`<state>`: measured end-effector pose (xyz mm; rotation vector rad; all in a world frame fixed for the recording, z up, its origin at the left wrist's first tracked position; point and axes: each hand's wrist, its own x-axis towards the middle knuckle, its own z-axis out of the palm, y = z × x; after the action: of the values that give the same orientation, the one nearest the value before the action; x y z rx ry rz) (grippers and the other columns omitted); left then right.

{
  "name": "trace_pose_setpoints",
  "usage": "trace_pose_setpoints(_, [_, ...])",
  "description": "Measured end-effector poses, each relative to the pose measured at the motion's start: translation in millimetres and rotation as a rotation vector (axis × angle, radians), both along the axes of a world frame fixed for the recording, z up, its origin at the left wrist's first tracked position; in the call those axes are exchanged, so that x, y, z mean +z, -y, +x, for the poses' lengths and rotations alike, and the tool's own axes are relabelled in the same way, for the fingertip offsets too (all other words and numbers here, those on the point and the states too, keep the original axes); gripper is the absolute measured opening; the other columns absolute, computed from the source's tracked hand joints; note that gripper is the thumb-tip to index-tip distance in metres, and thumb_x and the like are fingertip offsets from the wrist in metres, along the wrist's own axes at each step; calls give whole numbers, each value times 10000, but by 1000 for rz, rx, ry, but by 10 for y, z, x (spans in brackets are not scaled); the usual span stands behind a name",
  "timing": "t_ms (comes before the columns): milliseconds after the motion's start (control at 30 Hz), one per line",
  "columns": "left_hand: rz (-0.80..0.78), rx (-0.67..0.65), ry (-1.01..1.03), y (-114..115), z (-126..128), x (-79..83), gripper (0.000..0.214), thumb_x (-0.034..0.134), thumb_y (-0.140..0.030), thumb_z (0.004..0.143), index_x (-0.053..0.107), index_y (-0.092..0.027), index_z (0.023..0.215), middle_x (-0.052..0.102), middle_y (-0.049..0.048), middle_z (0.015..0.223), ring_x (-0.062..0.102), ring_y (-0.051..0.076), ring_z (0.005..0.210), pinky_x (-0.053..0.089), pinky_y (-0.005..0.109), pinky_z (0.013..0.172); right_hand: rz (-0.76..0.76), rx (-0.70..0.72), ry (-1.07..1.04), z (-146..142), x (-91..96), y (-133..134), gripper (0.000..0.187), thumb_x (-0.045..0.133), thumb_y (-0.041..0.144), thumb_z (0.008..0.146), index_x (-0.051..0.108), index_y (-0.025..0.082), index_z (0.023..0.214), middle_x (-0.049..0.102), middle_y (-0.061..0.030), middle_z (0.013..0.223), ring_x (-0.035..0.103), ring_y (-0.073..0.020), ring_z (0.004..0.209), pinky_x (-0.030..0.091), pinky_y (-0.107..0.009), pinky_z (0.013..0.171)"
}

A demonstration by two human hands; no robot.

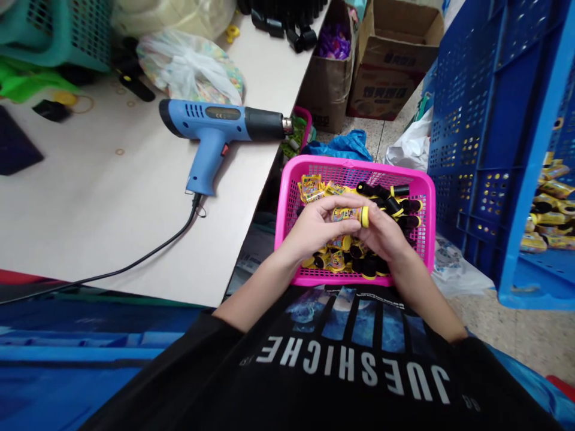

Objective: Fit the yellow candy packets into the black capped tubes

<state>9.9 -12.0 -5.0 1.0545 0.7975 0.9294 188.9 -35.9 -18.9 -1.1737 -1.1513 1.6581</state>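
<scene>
On my remote feed, the person I am watching wears a black short-sleeved T-shirt (278,389). White block lettering (354,368) crosses the chest, upside down to the camera, spelling JUESHICHE. Just beyond the lettering sits a row of upright picture panels (354,320) in blue and white. Small grey marks sit at each end of the lettering. Either side of it, the left sleeve (211,326) and right sleeve (467,350) end near the elbows, and bare forearms lead to the left hand (314,230) and right hand (384,236).
</scene>
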Motion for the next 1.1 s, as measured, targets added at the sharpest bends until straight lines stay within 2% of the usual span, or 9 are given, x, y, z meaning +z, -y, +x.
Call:
trace_pose_setpoints(133, [3,49,57,60,65,54,376,952,-368,652,808,-231,972,797,58,1165,713,241,1172,510,421,1112,76,-63,66,-83,-85,31,738,432,848,884,629,258,1281,668,-109,1322,662,-264,1188,569,-421,1009])
trace_pose_setpoints(333, [6,93,-1,86,84,32,443,952,-444,630,793,-208,969,800,73,1141,729,245,1109,545,413,1055,216,-120,171,-48,-138,26,646,481,820,890,645,267,1179,698,-90,1258,647,-275,1238,510,-450,1090])
trace_pose_setpoints(500, [73,12,-89,80,52,5,463,917,-434,691,777,-213,1073,784,83,1181,732,250,1112,579,392,1015,161,-116,127,40,-66,15,682,505,838,860,616,270,1221,681,-99,1302,684,-271,1167,562,-440,1003])
trace_pose_setpoints(567, [83,-11,-83,79,28,5,478,897,-401,726,766,-213,1147,767,97,1244,727,254,1144,587,382,1013,211,-126,113,89,-9,13,668,614,803,823,621,279,1237,690,-92,1271,694,-263,1139,575,-425,983])
trace_pose_setpoints(667, [64,-97,39,76,-21,24,531,824,-384,816,714,-247,1317,693,104,1408,684,272,1264,585,374,1040,286,-178,120,166,53,23,515,793,628,786,688,290,1161,728,-56,1187,705,-241,1102,576,-396,985])
trace_pose_setpoints(733, [41,-161,87,72,-52,50,491,758,-388,882,702,-263,1354,672,93,1441,677,278,1281,599,365,1017,304,-211,90,199,65,42,400,766,584,838,733,295,1113,754,-38,1136,718,-226,1060,585,-383,961])
trace_pose_setpoints(800, [34,-169,46,70,-71,73,405,714,-385,922,740,-252,1304,721,91,1367,731,261,1172,628,340,938,306,-220,44,205,64,66,409,744,615,846,754,298,1106,774,-34,1088,730,-226,1020,599,-384,929])
trace_pose_setpoints(900, [32,-104,-17,79,-78,59,336,724,-386,913,792,-242,1208,779,89,1248,776,211,971,645,298,821,281,-244,11,166,78,96,515,813,670,739,759,290,1082,788,-41,1038,748,-244,971,621,-404,895])
trace_pose_setpoints(1100, [-21,-19,-13,100,-90,-92,287,762,-359,877,816,-260,1141,806,68,1162,757,158,848,616,244,723,308,-246,-57,117,125,105,486,882,613,688,767,320,1058,793,-27,1060,754,-247,1006,617,-417,932])
